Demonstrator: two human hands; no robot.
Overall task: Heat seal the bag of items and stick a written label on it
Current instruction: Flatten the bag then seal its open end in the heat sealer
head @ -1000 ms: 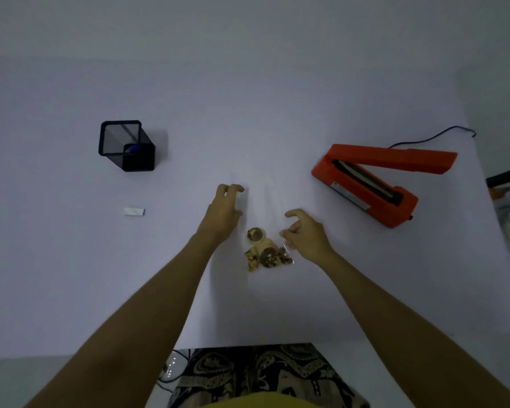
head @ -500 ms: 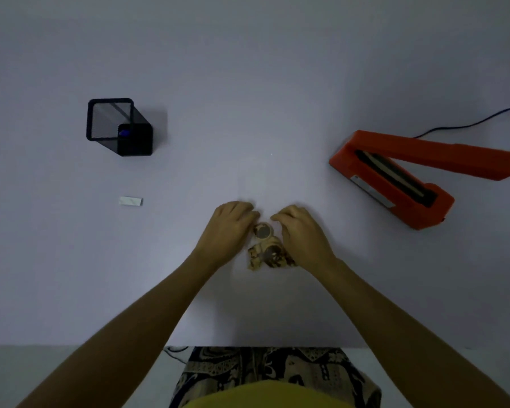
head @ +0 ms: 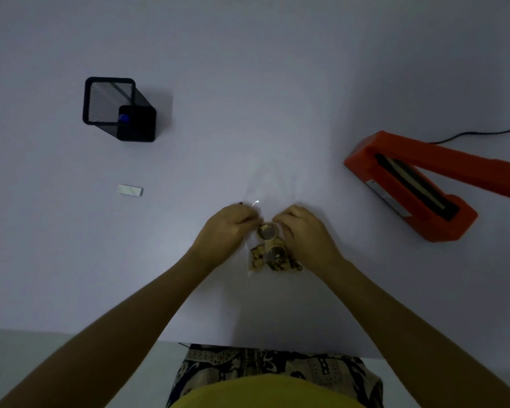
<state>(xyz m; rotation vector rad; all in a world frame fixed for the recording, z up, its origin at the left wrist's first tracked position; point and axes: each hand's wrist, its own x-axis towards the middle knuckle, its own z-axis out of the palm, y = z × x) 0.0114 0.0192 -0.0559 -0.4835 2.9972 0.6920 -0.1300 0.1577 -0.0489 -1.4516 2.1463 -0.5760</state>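
A clear plastic bag (head: 273, 184) lies flat on the white table, its upper part nearly see-through. Small brown items (head: 273, 254) fill its near end. My left hand (head: 227, 231) pinches the bag's left side just above the items, fingers curled. My right hand (head: 305, 231) grips the right side the same way. An orange heat sealer (head: 407, 189) with its arm raised sits to the right. A small white label (head: 130, 190) lies at the left.
A black mesh pen holder (head: 118, 110) with a blue-capped pen inside stands at the back left. The sealer's black cord (head: 480, 134) runs off to the right. The table's near edge (head: 115, 334) is close to my lap.
Both hands have closed in from either side onto the bag above the items and curled shut on it. The view has shifted, so the sealer appears farther right.
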